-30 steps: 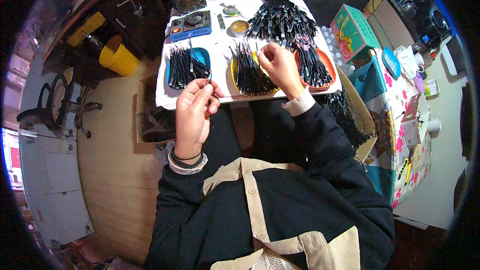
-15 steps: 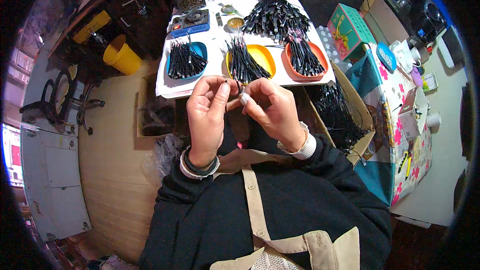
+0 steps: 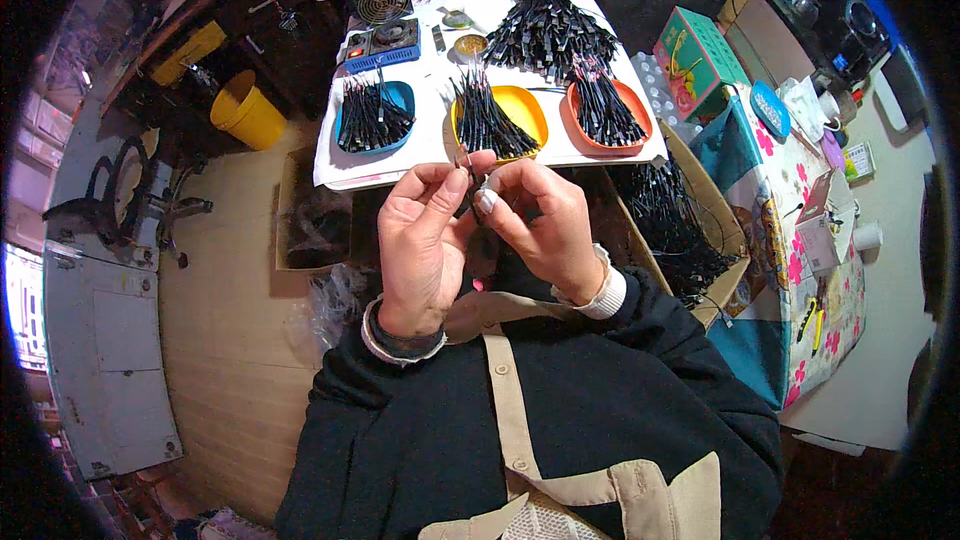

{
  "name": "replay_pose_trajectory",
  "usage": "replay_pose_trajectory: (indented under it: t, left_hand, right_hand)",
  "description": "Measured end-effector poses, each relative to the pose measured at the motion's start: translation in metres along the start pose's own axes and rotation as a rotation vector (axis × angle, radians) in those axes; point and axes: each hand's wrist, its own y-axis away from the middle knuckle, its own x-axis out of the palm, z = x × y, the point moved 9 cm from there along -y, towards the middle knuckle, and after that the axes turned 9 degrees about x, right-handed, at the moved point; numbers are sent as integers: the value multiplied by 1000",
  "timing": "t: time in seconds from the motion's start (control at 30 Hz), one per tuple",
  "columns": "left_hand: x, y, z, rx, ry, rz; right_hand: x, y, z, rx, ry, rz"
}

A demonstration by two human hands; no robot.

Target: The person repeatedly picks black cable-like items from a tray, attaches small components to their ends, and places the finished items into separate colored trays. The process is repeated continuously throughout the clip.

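Note:
In front of my chest both hands meet at the table's near edge. My left hand pinches a short thin black cable between thumb and fingertips, with fine wire ends poking up. My right hand grips the same cable from the other side; a pale wrap covers one of its fingertips. Most of the cable is hidden by my fingers. Just beyond lies a yellow tray with a bundle of black cables. A blue tray to the left and an orange tray to the right hold similar bundles.
A big heap of black cables covers the white table's far right. Behind the blue tray stand a small blue device and a round amber dish. An open cardboard box of cables sits at right, beside a flower-clothed table.
My left hand has turned slightly and shifted right, its fingertips closer to the right hand's. The fine wire ends now show above the left thumb. My right hand has barely moved.

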Motion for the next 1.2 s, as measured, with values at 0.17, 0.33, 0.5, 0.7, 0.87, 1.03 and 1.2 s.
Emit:
replay_pose_trajectory:
  t: [0.17,0.33,0.5,0.7,0.87,1.03,1.2]
  left_hand:
    - [0,3,2,59,57,-50]
    - [2,5,5,103,-17,-21]
    - [0,5,-2,196,-158,-5]
    - [-4,7,-9,279,-252,21]
    - [-5,9,-8,219,-161,25]
    - [3,15,0,112,-251,89]
    - [3,17,14,-39,-174,105]
  right_hand:
    - [1,3,1,-14,-67,-31]
    - [4,4,7,-86,70,-17]
    - [4,4,8,-104,163,5]
    - [5,9,14,-101,228,73]
    - [-5,0,-3,192,-264,214]
    - [1,-5,-4,247,-515,336]
    - [-7,-6,5,148,-389,275]
